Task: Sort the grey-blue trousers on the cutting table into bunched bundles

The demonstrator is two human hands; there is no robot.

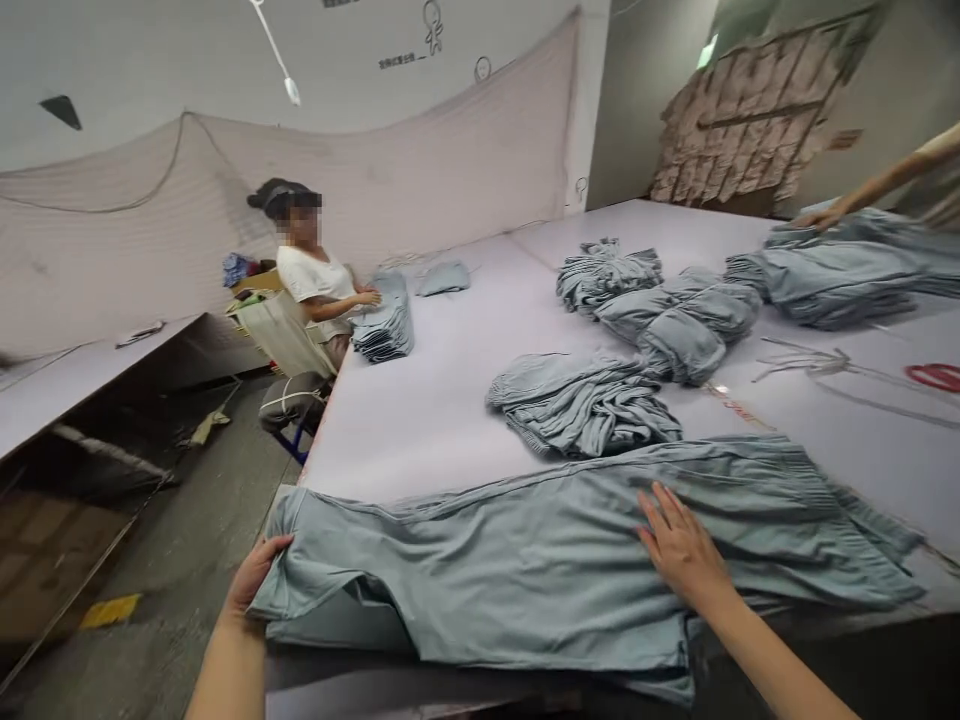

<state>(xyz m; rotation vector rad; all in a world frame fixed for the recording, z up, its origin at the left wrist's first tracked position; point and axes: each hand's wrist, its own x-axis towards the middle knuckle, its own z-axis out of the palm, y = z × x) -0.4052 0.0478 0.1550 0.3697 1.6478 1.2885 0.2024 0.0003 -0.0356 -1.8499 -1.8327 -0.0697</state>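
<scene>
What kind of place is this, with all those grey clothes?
Probably a garment workshop. A big table holds piles of folded grey garments, a seated person sorts a stack, and the wearer's hands, left and right, flatten grey trousers.

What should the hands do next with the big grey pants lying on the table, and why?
Probably sweep the right hand outward along the grey pants to smooth them. That hand lies flat and open on the cloth, the left hand grips the leg end hanging over the table edge, and soft wrinkles show between them. Holding one end while stroking should flatten the fabric.
</scene>
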